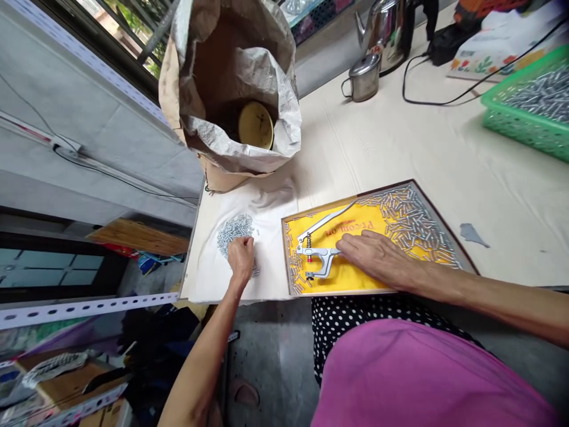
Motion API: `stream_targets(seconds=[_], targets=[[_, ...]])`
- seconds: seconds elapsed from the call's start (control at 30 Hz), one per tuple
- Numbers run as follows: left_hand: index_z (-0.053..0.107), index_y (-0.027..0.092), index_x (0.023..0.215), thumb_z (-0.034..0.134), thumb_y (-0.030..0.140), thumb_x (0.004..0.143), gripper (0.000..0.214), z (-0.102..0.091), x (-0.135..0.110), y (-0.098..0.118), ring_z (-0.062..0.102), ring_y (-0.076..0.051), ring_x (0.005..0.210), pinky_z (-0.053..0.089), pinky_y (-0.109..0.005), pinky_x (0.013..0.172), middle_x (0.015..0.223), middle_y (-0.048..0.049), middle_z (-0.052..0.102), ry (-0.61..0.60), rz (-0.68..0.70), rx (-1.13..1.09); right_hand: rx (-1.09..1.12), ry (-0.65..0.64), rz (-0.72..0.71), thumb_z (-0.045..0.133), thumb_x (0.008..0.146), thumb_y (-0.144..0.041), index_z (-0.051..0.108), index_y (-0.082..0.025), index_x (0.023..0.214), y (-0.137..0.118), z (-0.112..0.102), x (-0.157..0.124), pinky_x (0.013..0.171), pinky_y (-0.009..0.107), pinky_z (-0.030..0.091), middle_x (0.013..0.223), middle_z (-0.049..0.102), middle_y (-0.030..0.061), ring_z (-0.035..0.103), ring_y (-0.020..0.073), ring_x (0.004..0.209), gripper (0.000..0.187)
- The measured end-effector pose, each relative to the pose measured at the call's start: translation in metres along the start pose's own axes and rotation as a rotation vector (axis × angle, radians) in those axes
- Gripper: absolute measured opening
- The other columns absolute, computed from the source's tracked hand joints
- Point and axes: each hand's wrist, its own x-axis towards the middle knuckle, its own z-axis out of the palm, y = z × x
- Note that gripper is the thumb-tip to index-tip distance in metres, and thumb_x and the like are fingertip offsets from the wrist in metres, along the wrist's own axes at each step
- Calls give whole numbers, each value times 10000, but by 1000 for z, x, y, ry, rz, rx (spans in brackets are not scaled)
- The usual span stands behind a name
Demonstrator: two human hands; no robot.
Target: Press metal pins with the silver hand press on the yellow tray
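Note:
My left hand [241, 256] is closed at the near edge of a pile of small metal pins [235, 228] on a white cloth [213, 276]. Whatever its fingers hold, if anything, is hidden. My right hand [373, 254] grips snap pliers [320, 252] with silver-grey jaws, one long lever arm raised to the upper right. The pliers are over a shallow tray [347, 290] with a yellow bottom. Inside it, many metal pins [415, 228] are heaped at the right, and others lie along the left side.
Behind the cloth stands a large open paper sack [231, 163] with a round yellowish container [256, 126] inside. A green basket [524, 133] of metal pieces is at the far right. A steel cup [364, 78] and kettle [386, 32] stand at the back. A grey scrap [472, 234] lies right of the tray.

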Motion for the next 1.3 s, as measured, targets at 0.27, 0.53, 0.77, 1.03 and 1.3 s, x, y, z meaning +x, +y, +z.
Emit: stream_targets(seconds=[0.27,0.53,0.77,1.03,1.3], targets=[[769,134,1001,498,328,941,339,18,29,12,620,-293,1008,428,-343,759,1051,-167,729,-97,45,151,99,-139,119,329,1014,-151,516,-222,956,13,6,-5,758,359,323,878,607,26,491,180,718,209],[733,129,1101,442,249,956,346,23,27,6,598,-285,1056,443,-343,821,1079,-157,686,-117,203,205,86,-142,143,340,1051,-225,507,-213,922,17,-4,-4,722,344,270,867,607,21,448,177,693,211],[734,129,914,522,186,853,228,14,19,25,633,-260,959,470,-349,865,951,-127,709,-109,188,-8,89,-136,99,344,1020,-151,514,-223,922,23,-14,-33,740,346,273,875,617,37,481,198,732,208],[701,143,814,803,407,585,364,-6,-74,101,499,-92,503,430,-239,516,637,14,634,-679,-160,-971,18,-159,62,413,1016,-139,572,-181,986,11,-8,-19,758,339,271,919,632,60,488,197,822,167],[646,146,681,843,494,538,424,2,-97,112,412,-66,397,309,-200,409,457,50,524,-795,-253,-939,-87,-193,95,478,1006,-183,610,-180,1015,6,5,-14,744,343,267,944,606,67,463,211,876,132]])
